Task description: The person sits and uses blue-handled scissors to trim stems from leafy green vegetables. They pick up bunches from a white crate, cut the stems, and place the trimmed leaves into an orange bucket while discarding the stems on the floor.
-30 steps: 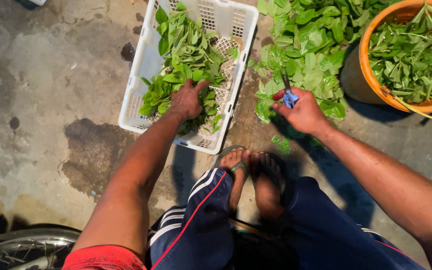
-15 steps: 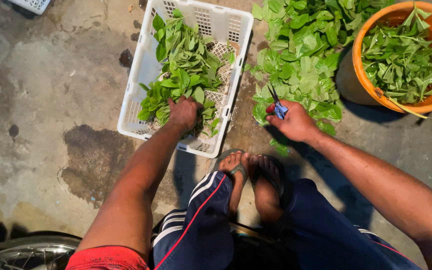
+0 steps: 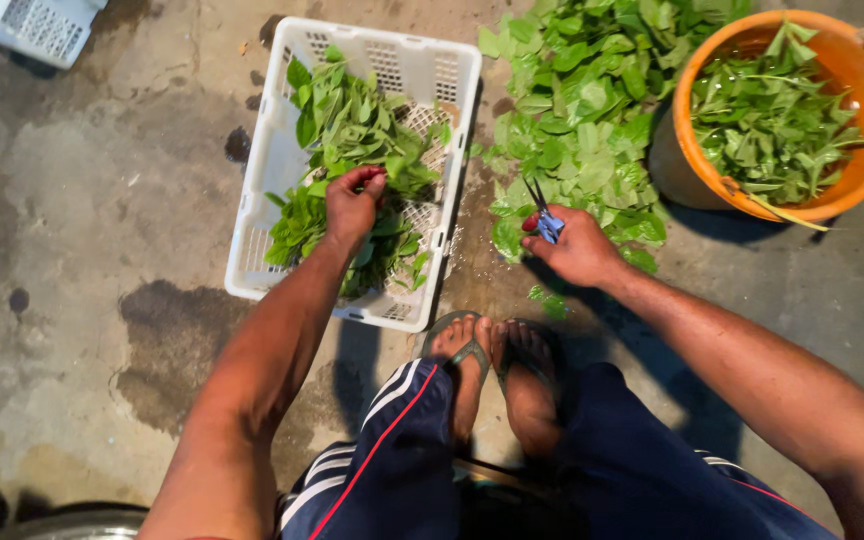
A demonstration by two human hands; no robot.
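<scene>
Leaf pile (image 3: 592, 130) on the floor, orange tub (image 3: 857, 170) beside it. White crate (image 3: 262, 200) of greens sits left. Your left hand (image 3: 352, 205) pinches leaves inside it; your right hand (image 3: 577, 245) grips small scissors (image 3: 542, 215) at the pile's edge.

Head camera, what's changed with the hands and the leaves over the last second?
The left hand has lifted off the leaves in the white crate and now pinches a few. The right hand has stayed by the leaf pile on the floor, still gripping the small scissors. The crate, the pile and the orange tub have not moved.
</scene>
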